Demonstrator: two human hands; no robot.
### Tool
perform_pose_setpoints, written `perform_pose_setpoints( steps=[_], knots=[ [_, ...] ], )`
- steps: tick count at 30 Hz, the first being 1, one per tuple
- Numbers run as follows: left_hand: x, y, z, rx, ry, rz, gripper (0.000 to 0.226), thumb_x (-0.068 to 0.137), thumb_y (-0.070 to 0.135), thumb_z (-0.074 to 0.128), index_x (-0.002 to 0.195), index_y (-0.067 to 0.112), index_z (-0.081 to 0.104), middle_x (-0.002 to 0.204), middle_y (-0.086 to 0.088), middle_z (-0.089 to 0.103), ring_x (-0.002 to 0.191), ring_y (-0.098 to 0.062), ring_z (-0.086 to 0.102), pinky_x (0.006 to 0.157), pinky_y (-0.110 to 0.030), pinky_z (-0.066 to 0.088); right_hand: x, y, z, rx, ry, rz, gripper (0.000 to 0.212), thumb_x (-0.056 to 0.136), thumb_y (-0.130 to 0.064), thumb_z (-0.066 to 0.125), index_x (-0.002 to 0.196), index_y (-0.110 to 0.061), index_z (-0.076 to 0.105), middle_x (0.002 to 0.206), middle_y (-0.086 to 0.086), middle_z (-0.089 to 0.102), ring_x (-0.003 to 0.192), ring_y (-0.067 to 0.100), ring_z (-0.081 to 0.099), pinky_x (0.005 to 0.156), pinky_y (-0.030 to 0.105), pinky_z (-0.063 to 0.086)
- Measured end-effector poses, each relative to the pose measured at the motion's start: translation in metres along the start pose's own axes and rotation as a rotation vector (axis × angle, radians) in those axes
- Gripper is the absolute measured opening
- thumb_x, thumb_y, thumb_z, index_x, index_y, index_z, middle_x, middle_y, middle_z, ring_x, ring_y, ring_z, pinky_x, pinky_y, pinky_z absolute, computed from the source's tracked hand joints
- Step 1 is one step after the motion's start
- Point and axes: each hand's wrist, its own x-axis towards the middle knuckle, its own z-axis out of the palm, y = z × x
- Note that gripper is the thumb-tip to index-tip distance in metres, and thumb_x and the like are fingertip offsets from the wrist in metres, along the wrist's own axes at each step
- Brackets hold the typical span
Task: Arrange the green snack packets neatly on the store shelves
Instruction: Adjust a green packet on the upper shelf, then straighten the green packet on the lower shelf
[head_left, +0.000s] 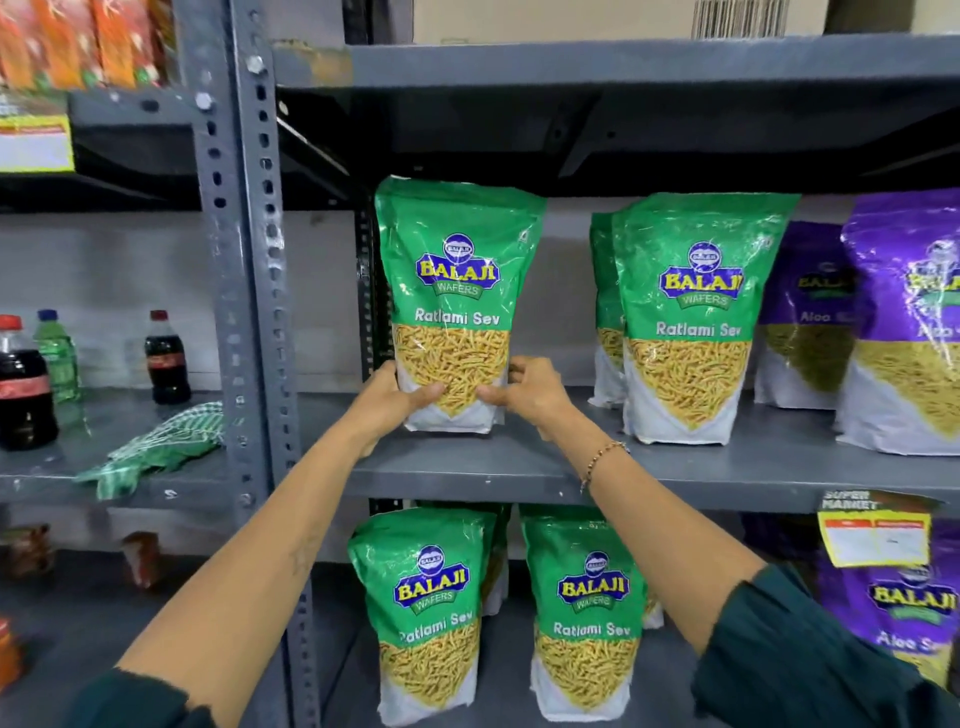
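Observation:
A green Ratlami Sev packet (454, 280) stands upright at the left end of the grey middle shelf (675, 467). My left hand (392, 402) grips its lower left side and my right hand (530, 392) grips its lower right side. Further right on the same shelf stand two more green packets (691, 312), one behind the other. On the shelf below, green packets stand in two columns, the front ones at left (426, 613) and right (587, 618), with others behind them.
Purple Aloo packets (904, 322) stand at the right end of the middle shelf, with more purple packets (904, 613) below. A slotted grey upright post (254, 312) divides the racks. Left of it are cola bottles (166, 358) and a green checked cloth (156, 452).

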Motion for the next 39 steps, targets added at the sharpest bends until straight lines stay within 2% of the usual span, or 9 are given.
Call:
perform_pose_setpoints(
  steps=[16,19,23,25,28,31,34,36,39],
  knots=[
    [-0.005,-0.016,-0.003,0.102,-0.074,0.000,0.065,0.081,0.032,0.066,0.136,0.011,0.038,0.138,-0.007,0.052,0.125,-0.021,0.049,0.106,-0.035,0.038,-0.010,0.008,-0.004,-0.141,-0.146,-0.046,0.046,0.071,-0.029,0.076,0.110,-0.010,0.061,0.117,0.008,0.066,0.111,0.022,0.058,0.102,0.046,0.044],
    [-0.017,-0.010,-0.004,0.396,0.167,0.007,0.076,0.080,0.043,0.064,0.135,0.004,0.030,0.139,-0.013,0.046,0.125,-0.030,0.046,0.101,-0.039,0.039,-0.017,0.006,-0.009,-0.270,-0.047,-0.068,0.057,0.075,-0.032,0.072,0.120,-0.003,0.053,0.123,0.013,0.061,0.111,0.023,0.058,0.101,0.043,0.045],
    [-0.061,0.005,0.021,0.285,0.525,0.395,0.033,0.089,0.041,0.052,0.108,0.014,0.053,0.097,-0.002,0.062,0.085,-0.012,0.059,0.078,-0.027,0.047,-0.055,0.004,-0.016,-0.283,0.340,-0.276,0.015,0.083,-0.021,0.063,0.094,-0.011,0.065,0.091,0.007,0.071,0.074,0.009,0.059,0.077,0.022,0.051],
    [-0.084,0.006,0.044,0.185,0.436,0.454,0.019,0.090,0.043,0.048,0.088,0.027,0.058,0.074,0.011,0.064,0.067,-0.005,0.059,0.067,-0.025,0.048,-0.084,0.011,-0.017,-0.226,0.429,-0.358,0.004,0.083,-0.021,0.060,0.084,-0.019,0.063,0.075,-0.003,0.068,0.064,0.000,0.054,0.062,0.009,0.044],
    [-0.114,-0.011,0.078,0.063,0.276,0.421,0.023,0.089,0.045,0.049,0.077,0.029,0.060,0.059,0.011,0.063,0.056,-0.007,0.060,0.060,-0.027,0.049,-0.131,0.035,-0.017,-0.129,0.455,-0.427,0.003,0.083,-0.023,0.059,0.081,-0.025,0.060,0.063,-0.013,0.059,0.059,0.001,0.053,0.057,0.007,0.040],
    [-0.138,-0.048,0.111,0.078,0.155,0.388,0.023,0.089,0.045,0.049,0.076,0.029,0.059,0.060,0.007,0.063,0.052,-0.005,0.057,0.058,-0.025,0.048,-0.172,0.084,-0.023,-0.184,0.305,-0.386,0.004,0.079,-0.018,0.056,0.078,-0.022,0.057,0.062,-0.006,0.059,0.056,0.007,0.053,0.057,0.010,0.041],
    [-0.155,-0.099,0.142,0.174,0.072,0.234,0.019,0.089,0.041,0.052,0.079,0.026,0.059,0.061,0.002,0.063,0.056,-0.006,0.059,0.059,-0.026,0.049,-0.201,0.149,-0.038,-0.282,0.096,-0.136,0.005,0.073,-0.012,0.054,0.073,-0.016,0.056,0.062,0.005,0.063,0.052,0.007,0.051,0.055,0.016,0.042],
    [-0.158,-0.138,0.158,0.321,0.041,0.081,0.017,0.086,0.030,0.059,0.090,0.014,0.059,0.073,-0.002,0.064,0.068,-0.018,0.062,0.065,-0.031,0.047,-0.213,0.191,-0.053,-0.349,0.024,0.080,0.006,0.075,-0.007,0.057,0.076,-0.013,0.060,0.066,0.013,0.068,0.055,0.013,0.056,0.056,0.018,0.041],
    [-0.157,-0.194,0.177,0.628,-0.200,-0.232,0.044,0.084,0.028,0.064,0.106,-0.008,0.054,0.113,-0.021,0.055,0.102,-0.032,0.055,0.082,-0.035,0.039,-0.224,0.250,-0.070,-0.431,0.053,0.297,0.011,0.084,-0.011,0.058,0.092,-0.005,0.061,0.081,0.020,0.071,0.077,0.031,0.066,0.060,0.017,0.036]
  ],
)
